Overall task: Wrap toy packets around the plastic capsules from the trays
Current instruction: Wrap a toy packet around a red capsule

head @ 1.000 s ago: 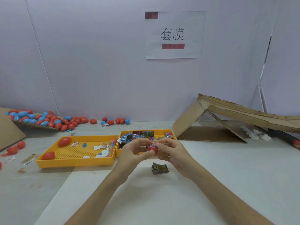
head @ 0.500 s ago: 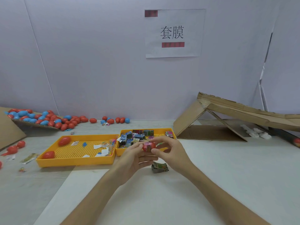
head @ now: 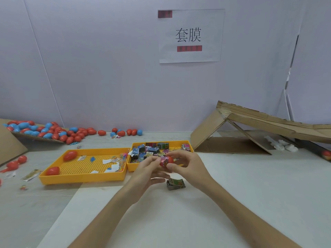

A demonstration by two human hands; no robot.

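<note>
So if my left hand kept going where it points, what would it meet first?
The red capsule, pinched by the left hand itself; behind it, probably the right hand.

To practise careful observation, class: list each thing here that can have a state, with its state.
Capsule, held in both hands, pink packet partly round it.
Left hand, pinches the capsule.
Right hand, pinches the capsule.
Left tray, holds two red capsules and paper scraps.
Right tray, holds many packets.
Loose packet, lying on the table.
Cardboard box, collapsed.
</note>
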